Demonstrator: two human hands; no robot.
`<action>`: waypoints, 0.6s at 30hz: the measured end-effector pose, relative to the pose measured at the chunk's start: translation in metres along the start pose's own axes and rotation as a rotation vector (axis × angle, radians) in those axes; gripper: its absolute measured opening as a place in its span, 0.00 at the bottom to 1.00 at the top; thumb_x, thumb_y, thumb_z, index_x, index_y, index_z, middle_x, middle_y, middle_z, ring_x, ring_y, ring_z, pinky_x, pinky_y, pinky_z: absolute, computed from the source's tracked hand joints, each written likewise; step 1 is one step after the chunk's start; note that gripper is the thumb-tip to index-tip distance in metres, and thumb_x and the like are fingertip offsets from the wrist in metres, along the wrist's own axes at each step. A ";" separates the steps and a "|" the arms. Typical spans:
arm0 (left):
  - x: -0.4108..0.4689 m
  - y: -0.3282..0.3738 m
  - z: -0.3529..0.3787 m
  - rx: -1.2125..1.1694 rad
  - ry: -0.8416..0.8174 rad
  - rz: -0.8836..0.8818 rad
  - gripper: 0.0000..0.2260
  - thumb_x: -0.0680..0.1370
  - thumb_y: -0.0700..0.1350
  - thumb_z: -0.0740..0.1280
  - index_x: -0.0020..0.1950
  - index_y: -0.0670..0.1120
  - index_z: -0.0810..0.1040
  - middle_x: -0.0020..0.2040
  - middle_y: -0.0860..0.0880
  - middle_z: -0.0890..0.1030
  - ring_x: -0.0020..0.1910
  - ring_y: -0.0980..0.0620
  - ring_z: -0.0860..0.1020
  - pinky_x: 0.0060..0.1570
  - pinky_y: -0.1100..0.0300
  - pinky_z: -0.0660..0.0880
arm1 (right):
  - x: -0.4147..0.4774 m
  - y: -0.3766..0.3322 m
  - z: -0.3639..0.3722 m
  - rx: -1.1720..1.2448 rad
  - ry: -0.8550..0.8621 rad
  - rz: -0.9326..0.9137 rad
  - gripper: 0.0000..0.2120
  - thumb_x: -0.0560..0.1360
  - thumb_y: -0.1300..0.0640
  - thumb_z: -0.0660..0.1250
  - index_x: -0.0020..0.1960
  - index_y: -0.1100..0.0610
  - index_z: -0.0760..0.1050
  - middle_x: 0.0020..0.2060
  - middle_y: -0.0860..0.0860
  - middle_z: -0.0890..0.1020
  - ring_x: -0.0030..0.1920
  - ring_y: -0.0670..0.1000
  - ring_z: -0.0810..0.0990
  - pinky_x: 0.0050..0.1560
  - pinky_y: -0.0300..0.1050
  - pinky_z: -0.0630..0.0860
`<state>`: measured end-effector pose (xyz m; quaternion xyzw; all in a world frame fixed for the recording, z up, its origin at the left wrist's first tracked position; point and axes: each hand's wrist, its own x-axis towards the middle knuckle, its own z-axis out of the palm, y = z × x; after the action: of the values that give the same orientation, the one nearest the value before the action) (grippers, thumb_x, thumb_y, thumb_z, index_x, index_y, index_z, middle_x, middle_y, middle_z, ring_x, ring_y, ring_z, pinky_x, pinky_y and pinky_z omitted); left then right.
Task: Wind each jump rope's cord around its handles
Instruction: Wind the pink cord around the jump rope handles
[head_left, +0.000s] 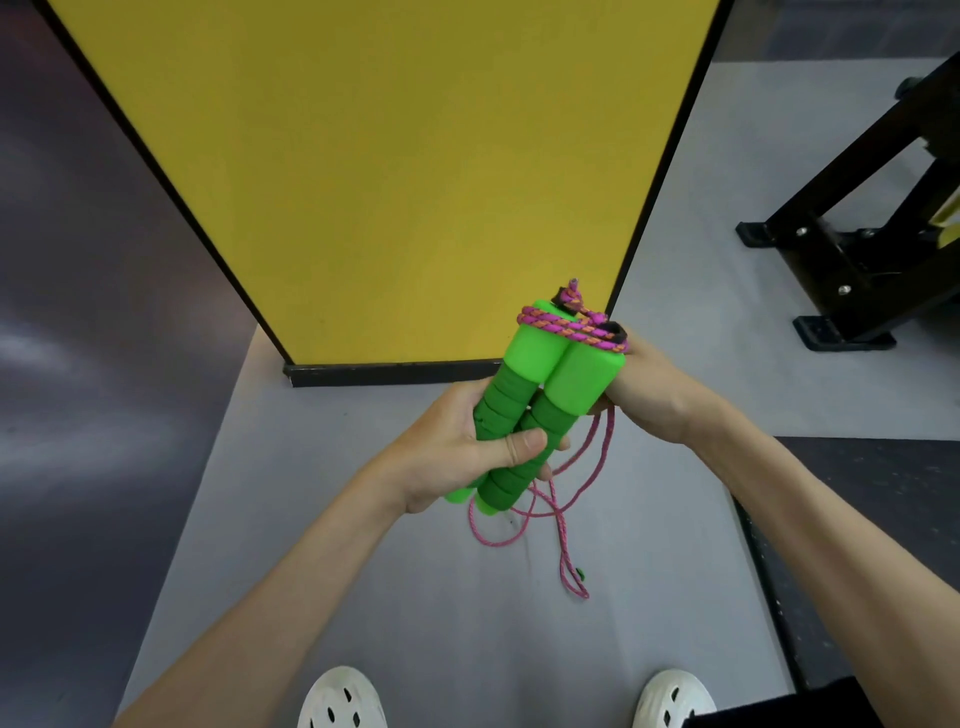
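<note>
Two bright green foam-gripped jump rope handles (524, 402) sit at frame centre, clamped side by side in the left hand (462, 447). Beside their tops, the right hand (649, 392) pinches the limp pink braided cord (566, 325). Light, soft, likely slack-prone: hold the foam, keep tension.

The two handles (524, 405) are green: bright light green above the left hand (457, 447) that grips them, darker green where the fingers wrap, and bright green again at the tips below the grip. The cord (571, 327) wound above the grip is pink with orange stripes (like a twisted candy). Below the grip it hangs pink. Behind is a yellow panel (384, 166) with a black edge. The floor (467, 597) is grey. The shoes (343, 701) are white.
</note>
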<state>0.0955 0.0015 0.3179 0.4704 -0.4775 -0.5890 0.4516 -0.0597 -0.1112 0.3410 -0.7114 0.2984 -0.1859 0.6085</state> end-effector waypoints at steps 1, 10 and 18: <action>0.001 0.001 0.000 -0.012 0.008 0.004 0.10 0.73 0.40 0.70 0.53 0.44 0.77 0.45 0.47 0.85 0.40 0.46 0.83 0.41 0.55 0.79 | 0.001 0.000 0.001 0.027 0.021 -0.012 0.07 0.78 0.69 0.57 0.42 0.68 0.70 0.27 0.57 0.68 0.26 0.52 0.65 0.29 0.42 0.63; 0.001 0.001 0.000 -0.057 0.011 0.002 0.09 0.73 0.40 0.67 0.53 0.43 0.77 0.44 0.47 0.85 0.38 0.47 0.83 0.41 0.54 0.79 | 0.001 0.001 -0.006 0.021 -0.009 -0.147 0.15 0.74 0.66 0.61 0.41 0.48 0.79 0.26 0.48 0.68 0.27 0.44 0.59 0.26 0.39 0.56; 0.004 0.000 0.001 -0.068 0.079 0.013 0.08 0.73 0.42 0.70 0.52 0.44 0.78 0.44 0.47 0.85 0.38 0.46 0.83 0.40 0.55 0.79 | 0.004 0.006 -0.005 -0.255 0.049 -0.196 0.10 0.78 0.65 0.58 0.45 0.70 0.76 0.40 0.64 0.81 0.40 0.62 0.77 0.42 0.54 0.75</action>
<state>0.0938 -0.0019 0.3172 0.4745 -0.4418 -0.5829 0.4898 -0.0611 -0.1181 0.3361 -0.8038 0.2637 -0.2222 0.4847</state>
